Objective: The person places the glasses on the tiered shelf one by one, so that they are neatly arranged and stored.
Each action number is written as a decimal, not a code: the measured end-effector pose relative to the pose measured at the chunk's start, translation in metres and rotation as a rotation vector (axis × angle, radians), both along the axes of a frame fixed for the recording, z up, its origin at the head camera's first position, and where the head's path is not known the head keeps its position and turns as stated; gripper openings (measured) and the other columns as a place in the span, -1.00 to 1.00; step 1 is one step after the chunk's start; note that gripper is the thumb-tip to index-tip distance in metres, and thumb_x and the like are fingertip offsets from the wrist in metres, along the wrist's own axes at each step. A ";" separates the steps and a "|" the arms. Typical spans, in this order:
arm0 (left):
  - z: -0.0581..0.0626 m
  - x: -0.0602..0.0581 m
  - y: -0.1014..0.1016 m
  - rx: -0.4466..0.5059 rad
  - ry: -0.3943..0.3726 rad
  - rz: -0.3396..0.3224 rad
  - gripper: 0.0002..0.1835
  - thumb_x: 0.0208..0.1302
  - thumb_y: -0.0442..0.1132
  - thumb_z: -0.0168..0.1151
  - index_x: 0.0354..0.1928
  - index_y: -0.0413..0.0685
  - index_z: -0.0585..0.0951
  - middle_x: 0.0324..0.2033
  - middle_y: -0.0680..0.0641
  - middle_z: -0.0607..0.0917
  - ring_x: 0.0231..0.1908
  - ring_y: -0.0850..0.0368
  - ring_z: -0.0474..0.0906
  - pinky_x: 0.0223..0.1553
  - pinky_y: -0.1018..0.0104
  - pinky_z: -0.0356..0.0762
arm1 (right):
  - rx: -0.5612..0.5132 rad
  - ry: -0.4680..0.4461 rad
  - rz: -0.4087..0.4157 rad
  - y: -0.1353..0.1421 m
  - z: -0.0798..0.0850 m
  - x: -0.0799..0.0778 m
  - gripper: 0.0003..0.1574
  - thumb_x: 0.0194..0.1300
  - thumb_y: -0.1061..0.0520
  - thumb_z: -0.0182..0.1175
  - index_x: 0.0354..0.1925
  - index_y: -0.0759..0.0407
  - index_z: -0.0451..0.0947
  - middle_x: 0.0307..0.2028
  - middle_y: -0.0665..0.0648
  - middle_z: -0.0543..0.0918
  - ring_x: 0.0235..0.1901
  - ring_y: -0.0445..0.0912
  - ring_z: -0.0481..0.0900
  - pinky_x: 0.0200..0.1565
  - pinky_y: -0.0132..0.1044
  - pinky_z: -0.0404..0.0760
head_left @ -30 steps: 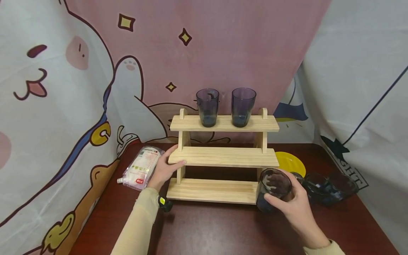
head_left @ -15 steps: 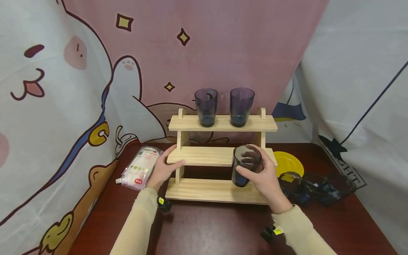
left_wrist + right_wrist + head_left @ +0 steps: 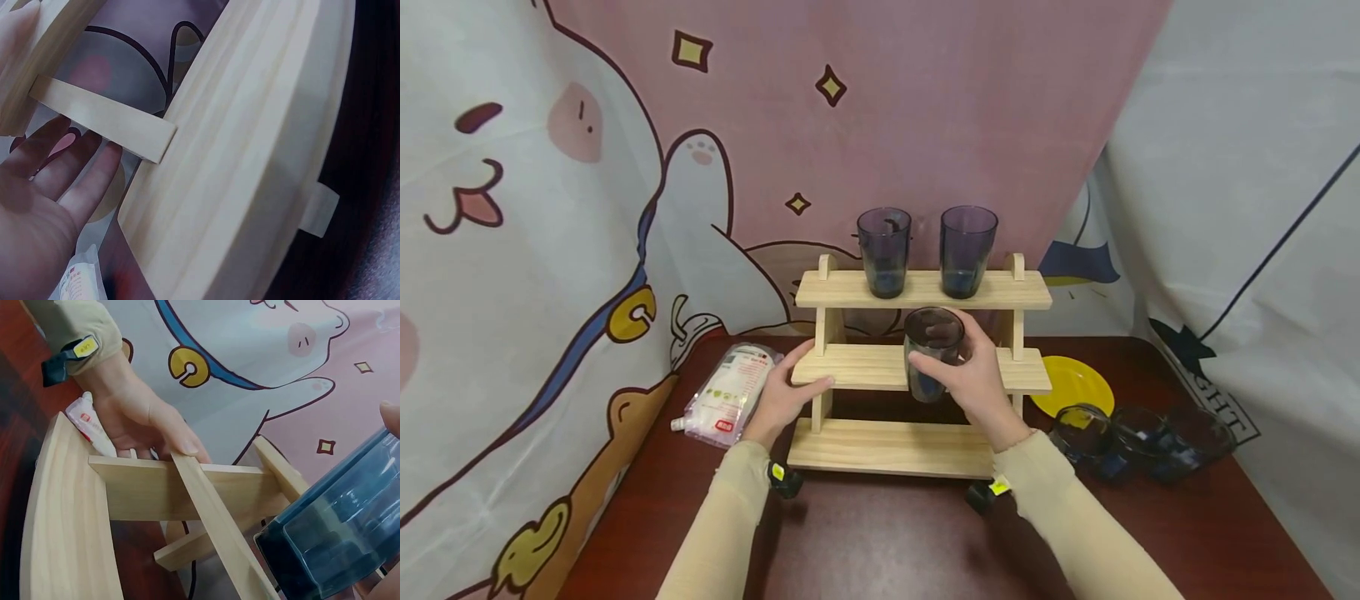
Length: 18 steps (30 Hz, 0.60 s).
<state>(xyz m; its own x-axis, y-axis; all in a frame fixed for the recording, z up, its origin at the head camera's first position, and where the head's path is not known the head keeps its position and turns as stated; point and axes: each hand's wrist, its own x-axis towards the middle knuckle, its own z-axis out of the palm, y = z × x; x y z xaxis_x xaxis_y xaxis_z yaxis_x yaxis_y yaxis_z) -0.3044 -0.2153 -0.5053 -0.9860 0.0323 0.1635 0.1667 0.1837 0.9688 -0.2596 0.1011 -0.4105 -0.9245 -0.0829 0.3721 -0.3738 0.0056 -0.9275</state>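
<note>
A three-tier wooden display rack (image 3: pixel 850 367) stands on the table. My left hand (image 3: pixel 781 400) holds its left end, the thumb on the middle shelf and the fingers against the side support (image 3: pixel 103 119). A dark tinted drinking glass (image 3: pixel 923 367) is upright in my right hand (image 3: pixel 977 383), gripped between thumb and fingers in front of the middle shelf. The right wrist view shows the glass (image 3: pixel 337 531) close up, tilted by the camera angle. On the top shelf, a left purple-tinted glass (image 3: pixel 884 254) and a right one (image 3: pixel 968 252) stand side by side.
Several dark glasses (image 3: pixel 1138 442) are grouped at the table's right, near a yellow plate (image 3: pixel 1075 387). A white and pink pouch (image 3: pixel 730 396) with a spout lies left of the rack. Printed cloth (image 3: pixel 985 108) hangs behind and at the sides.
My right hand has carried the glass leftward and up, from the rack's lower right corner to the front of the middle shelf. The left hand keeps its hold on the rack.
</note>
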 end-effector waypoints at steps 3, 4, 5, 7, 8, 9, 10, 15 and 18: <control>0.001 0.000 0.000 0.003 0.006 0.001 -0.16 0.20 -0.20 0.62 0.51 0.21 0.47 0.41 -0.07 0.53 0.30 -0.05 0.50 0.37 0.02 0.44 | -0.006 -0.018 0.012 -0.008 -0.001 -0.009 -0.17 0.24 0.16 0.56 0.41 -0.10 0.48 0.22 0.10 0.60 0.19 0.00 0.56 0.11 -0.18 0.67; 0.000 0.000 0.000 0.004 0.009 -0.001 -0.16 0.19 -0.21 0.62 0.51 0.21 0.47 0.40 -0.07 0.54 0.30 -0.05 0.51 0.37 0.04 0.45 | -0.005 -0.021 0.012 -0.011 -0.002 -0.011 -0.17 0.23 0.15 0.57 0.40 -0.11 0.49 0.21 0.08 0.60 0.20 -0.02 0.55 0.13 -0.15 0.67; 0.000 0.000 0.000 0.007 0.011 -0.002 -0.16 0.19 -0.22 0.62 0.51 0.21 0.47 0.40 -0.07 0.54 0.29 -0.05 0.51 0.35 0.05 0.46 | -0.006 -0.023 0.012 -0.014 -0.003 -0.014 -0.18 0.23 0.14 0.57 0.39 -0.12 0.49 0.21 0.07 0.60 0.21 -0.03 0.55 0.13 -0.12 0.67; 0.000 0.000 0.001 0.011 0.012 -0.008 -0.16 0.20 -0.23 0.61 0.52 0.19 0.47 0.40 -0.08 0.54 0.28 -0.05 0.52 0.34 0.07 0.48 | -0.006 -0.026 0.011 -0.018 -0.003 -0.018 -0.18 0.22 0.12 0.58 0.38 -0.14 0.50 0.20 0.06 0.61 0.20 -0.04 0.56 0.13 -0.07 0.67; -0.001 0.000 0.001 0.014 0.012 -0.009 -0.16 0.20 -0.23 0.61 0.52 0.20 0.47 0.40 -0.08 0.54 0.28 -0.05 0.52 0.34 0.08 0.48 | -0.005 -0.028 0.009 -0.021 -0.004 -0.019 -0.18 0.22 0.10 0.59 0.38 -0.14 0.50 0.19 0.06 0.62 0.19 -0.04 0.57 0.13 -0.05 0.68; -0.001 0.000 0.001 0.016 0.010 -0.010 -0.16 0.20 -0.23 0.61 0.52 0.20 0.47 0.39 -0.08 0.54 0.28 -0.04 0.52 0.33 0.09 0.49 | -0.003 -0.028 0.007 -0.023 -0.004 -0.021 -0.17 0.21 0.09 0.59 0.38 -0.13 0.50 0.19 0.06 0.62 0.19 -0.03 0.57 0.12 -0.05 0.68; 0.000 0.001 0.002 0.017 0.008 -0.011 -0.16 0.20 -0.23 0.61 0.52 0.20 0.46 0.40 -0.08 0.54 0.28 -0.05 0.52 0.34 0.06 0.48 | 0.000 -0.026 0.010 -0.025 -0.004 -0.022 -0.15 0.21 0.08 0.59 0.40 -0.12 0.49 0.20 0.07 0.62 0.19 -0.02 0.58 0.12 -0.06 0.68; 0.000 0.000 0.001 0.023 0.005 -0.005 -0.15 0.18 -0.23 0.62 0.52 0.19 0.46 0.40 -0.08 0.53 0.29 -0.05 0.52 0.36 0.04 0.46 | 0.013 -0.014 0.034 -0.034 -0.004 -0.032 -0.08 0.22 0.05 0.59 0.46 -0.04 0.43 0.25 0.11 0.61 0.21 0.03 0.59 0.20 -0.07 0.63; 0.001 0.000 0.000 0.016 0.007 -0.006 -0.14 0.19 -0.23 0.62 0.53 0.18 0.45 0.41 -0.10 0.52 0.29 -0.06 0.51 0.36 0.06 0.47 | 0.024 -0.013 0.037 -0.039 -0.004 -0.037 -0.09 0.22 0.03 0.58 0.46 -0.07 0.42 0.24 0.10 0.62 0.19 0.03 0.60 0.22 -0.04 0.61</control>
<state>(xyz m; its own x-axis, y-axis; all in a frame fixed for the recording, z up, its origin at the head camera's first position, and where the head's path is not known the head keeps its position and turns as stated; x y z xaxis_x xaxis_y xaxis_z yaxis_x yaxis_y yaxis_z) -0.3042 -0.2149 -0.5048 -0.9847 0.0356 0.1705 0.1741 0.1672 0.9704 -0.2966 0.0623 -0.4145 -0.9254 -0.1262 0.3574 -0.3620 0.0141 -0.9321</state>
